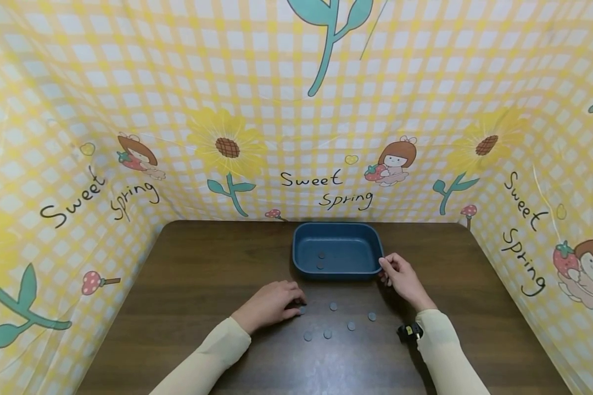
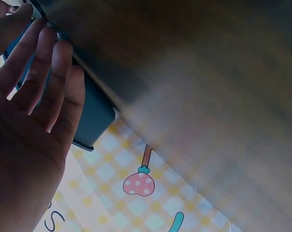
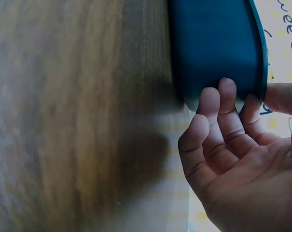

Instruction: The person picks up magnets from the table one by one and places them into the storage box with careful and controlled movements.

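On the brown table stands a dark blue rectangular plastic box (image 1: 338,271), open at the top, with two small discs (image 1: 321,255) on its floor. My right hand (image 1: 402,281) pinches the near right corner of its rim. In the right wrist view, the thumb (image 3: 281,96) is outside the rim and the other fingers lie under and along the wall. My left hand (image 1: 272,303) is low over the table, left of the box's front, with thumb and forefinger tips at a small grey coin-sized disc (image 1: 302,310). In the left wrist view this disc is hidden.
Several more grey discs lie scattered before the box, among them one disc (image 1: 333,306) near its front wall and another disc (image 1: 308,336) closer to me. A black strap device (image 1: 409,332) sits at the right wrist. Yellow checked cloth (image 1: 326,126) walls the table's back and sides.
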Demonstrator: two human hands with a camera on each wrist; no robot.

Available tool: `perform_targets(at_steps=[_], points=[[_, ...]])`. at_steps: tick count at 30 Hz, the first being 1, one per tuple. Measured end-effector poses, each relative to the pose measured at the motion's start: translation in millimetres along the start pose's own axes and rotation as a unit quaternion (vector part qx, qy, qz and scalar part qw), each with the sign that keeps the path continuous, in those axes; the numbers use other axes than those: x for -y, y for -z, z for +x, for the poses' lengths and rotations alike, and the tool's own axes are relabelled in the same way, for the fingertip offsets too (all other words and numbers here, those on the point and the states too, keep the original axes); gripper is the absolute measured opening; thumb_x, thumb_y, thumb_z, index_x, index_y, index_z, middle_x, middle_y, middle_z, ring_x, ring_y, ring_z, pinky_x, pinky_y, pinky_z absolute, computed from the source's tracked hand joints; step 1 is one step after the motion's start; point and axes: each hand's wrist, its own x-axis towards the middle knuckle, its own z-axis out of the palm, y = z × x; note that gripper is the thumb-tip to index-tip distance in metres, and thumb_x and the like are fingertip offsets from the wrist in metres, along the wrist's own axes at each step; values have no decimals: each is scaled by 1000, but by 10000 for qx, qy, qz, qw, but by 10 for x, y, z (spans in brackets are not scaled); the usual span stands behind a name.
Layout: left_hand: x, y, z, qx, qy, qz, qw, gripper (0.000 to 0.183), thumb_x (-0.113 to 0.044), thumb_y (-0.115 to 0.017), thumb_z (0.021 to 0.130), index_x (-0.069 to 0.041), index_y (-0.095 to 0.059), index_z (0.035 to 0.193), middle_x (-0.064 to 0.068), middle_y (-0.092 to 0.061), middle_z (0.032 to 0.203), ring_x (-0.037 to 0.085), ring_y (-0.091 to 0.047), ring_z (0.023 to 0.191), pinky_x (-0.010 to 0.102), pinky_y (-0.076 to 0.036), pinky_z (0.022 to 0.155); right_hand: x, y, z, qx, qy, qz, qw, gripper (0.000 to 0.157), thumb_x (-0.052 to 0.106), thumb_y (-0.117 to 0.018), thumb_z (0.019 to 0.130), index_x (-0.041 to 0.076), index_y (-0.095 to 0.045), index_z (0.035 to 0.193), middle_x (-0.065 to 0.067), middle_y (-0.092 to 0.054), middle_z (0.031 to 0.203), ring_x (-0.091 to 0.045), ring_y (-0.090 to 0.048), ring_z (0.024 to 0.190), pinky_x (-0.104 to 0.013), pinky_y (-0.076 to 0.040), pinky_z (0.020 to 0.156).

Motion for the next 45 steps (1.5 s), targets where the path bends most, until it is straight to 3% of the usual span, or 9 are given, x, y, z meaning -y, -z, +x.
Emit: perform_targets(at_steps=[6, 12, 16, 21, 28, 45], points=[[7, -20, 2, -38, -56, 193, 9998, 16, -31, -79, 100, -23, -77, 114, -7, -70, 111, 14, -67, 103, 36, -55, 94, -35, 2, 14, -22, 13, -73, 10000, 28, 22, -54, 115, -4, -59, 105, -27, -68, 92, -28, -66, 75, -34, -57, 65], [-14, -15, 1, -12, -18, 224, 9997, 15, -31, -80, 100, -25, -76, 113, -8, -70, 112, 14, -66, 103, 37, -55, 95, 288, 35, -119, 128, 26, 35, 9999, 25, 13, -53, 114, -8, -58, 103, -32, -66, 91, -34, -65, 75, -37, -57, 66], [-32, 0, -1, 42, 27, 184, 9998, 15, -31, -80, 100, -25, -76, 113, -8, -69, 112, 14, -66, 103, 38, -55, 95, 391, 44, -170, 162, 52, -32, 9998, 25, 13, -53, 115, -8, -57, 103, -31, -66, 91, -35, -65, 75, -37, -57, 66], [-42, 1, 2, 84, 47, 218, 9997, 13, -31, -79, 101, -26, -76, 113, -8, -69, 111, 14, -66, 103, 37, -55, 95, 241, 27, -89, 105, -67, -8, 9999, 25, 15, -53, 115, -7, -58, 104, -33, -66, 94, -38, -66, 78, -38, -58, 67], [-40, -10, 12, 115, 48, 283, 9995, 13, -32, -78, 101, -27, -75, 113, -9, -69, 111, 13, -65, 103, 36, -55, 94, -53, 1, 19, -50, -4, -66, 10000, 28, 23, -56, 114, -3, -59, 105, -24, -69, 90, -25, -64, 72, -33, -55, 64], [-66, -4, 14, 159, 119, 235, 9995, 14, -31, -78, 102, -25, -70, 112, -8, -67, 109, 13, -64, 100, 37, -55, 92, -73, -3, 27, -72, 51, -81, 9999, 30, 27, -56, 114, -1, -59, 104, -20, -69, 88, -21, -63, 71, -30, -55, 64]])
